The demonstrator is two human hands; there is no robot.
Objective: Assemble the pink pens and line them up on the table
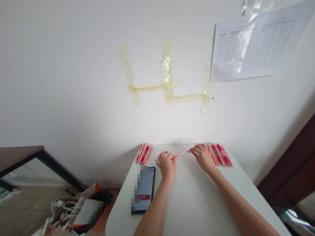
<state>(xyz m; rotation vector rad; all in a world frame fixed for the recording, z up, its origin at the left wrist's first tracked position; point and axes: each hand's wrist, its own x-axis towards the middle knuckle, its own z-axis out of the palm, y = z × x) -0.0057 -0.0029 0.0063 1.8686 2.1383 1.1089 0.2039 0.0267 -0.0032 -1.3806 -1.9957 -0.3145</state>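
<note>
Over the far part of the white table, my left hand (pixel 166 165) pinches a slim pink pen (pixel 175 157), with a thin whitish section reaching out towards the right. My right hand (pixel 203 158) is closed on a small pink pen piece (pixel 189 151) at the other end of that whitish section. Whether the two pieces are joined is too small to tell. Just right of my right hand lies a row of pink and red pens (pixel 221 155). A smaller group of pink and red pens (pixel 144 154) rests at the table's far left corner.
A phone (pixel 144 190) with a lit screen lies left of my left forearm on the white table (pixel 197 203). The wall behind carries yellowish tape (pixel 167 70) and a printed sheet (pixel 253 49). Bags and cables (pixel 86 209) sit on the floor at left, near a dark-framed table (pixel 22 157).
</note>
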